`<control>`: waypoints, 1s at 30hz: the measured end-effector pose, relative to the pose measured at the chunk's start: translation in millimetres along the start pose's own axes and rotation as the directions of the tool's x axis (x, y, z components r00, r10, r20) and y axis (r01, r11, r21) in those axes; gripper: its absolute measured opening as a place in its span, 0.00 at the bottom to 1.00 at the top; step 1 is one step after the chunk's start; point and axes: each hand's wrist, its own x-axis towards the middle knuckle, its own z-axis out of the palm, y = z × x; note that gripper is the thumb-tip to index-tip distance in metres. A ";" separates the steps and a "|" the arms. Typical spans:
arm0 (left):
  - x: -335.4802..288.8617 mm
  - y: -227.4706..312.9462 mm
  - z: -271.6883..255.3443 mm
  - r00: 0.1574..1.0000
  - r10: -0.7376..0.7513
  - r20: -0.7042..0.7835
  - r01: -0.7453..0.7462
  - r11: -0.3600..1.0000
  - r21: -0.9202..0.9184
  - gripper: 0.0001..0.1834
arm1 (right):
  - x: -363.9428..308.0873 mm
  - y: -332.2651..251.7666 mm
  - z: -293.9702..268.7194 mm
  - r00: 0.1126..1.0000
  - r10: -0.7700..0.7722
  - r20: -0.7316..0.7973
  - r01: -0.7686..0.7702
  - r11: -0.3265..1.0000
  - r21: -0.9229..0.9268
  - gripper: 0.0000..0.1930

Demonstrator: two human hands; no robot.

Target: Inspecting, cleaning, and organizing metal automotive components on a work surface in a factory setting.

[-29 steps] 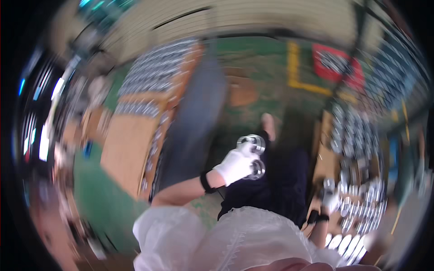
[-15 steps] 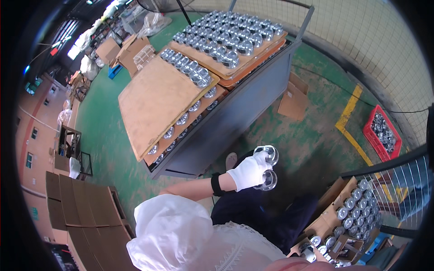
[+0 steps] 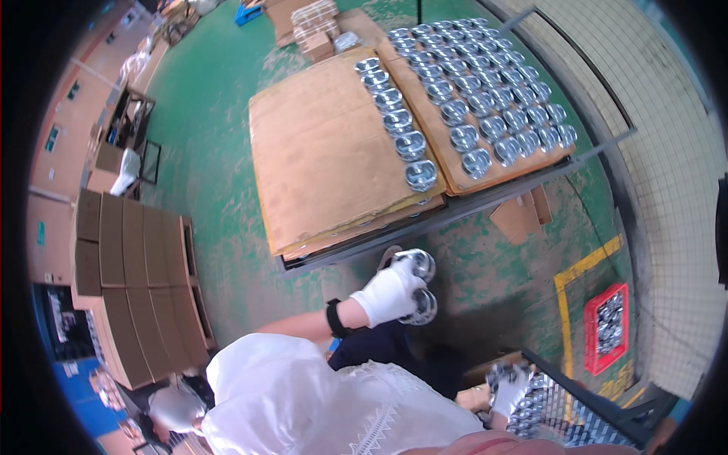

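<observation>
Turned further toward the board (image 3: 326, 152), with left hand (image 3: 390, 293) curled around two rings (image 3: 426, 309), probably spaced against knocking, couldn't tell grip of right hand (image 3: 513, 396).

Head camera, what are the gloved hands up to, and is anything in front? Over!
Left hand: holding two shiny metal parts. Right hand: beside more metal parts, grip unclear. Ahead: metal stand bearing rows of similar parts.
</observation>
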 end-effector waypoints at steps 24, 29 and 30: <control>195.7 -354.1 -386.5 0.847 -0.166 -0.504 0.364 0.873 0.324 0.14 | 63.3 -545.7 105.3 0.448 -0.615 0.649 0.705 0.689 0.168 0.16; 369.5 -430.1 -405.8 0.809 -0.341 -0.479 0.536 0.762 0.364 0.19 | 66.3 -538.3 78.9 0.618 -0.446 0.648 0.586 0.810 -0.001 0.18; 393.0 -440.8 -399.8 0.823 -0.293 -0.487 0.521 0.732 0.439 0.20 | 67.3 -536.0 74.5 0.648 -0.376 0.662 0.531 0.846 -0.039 0.18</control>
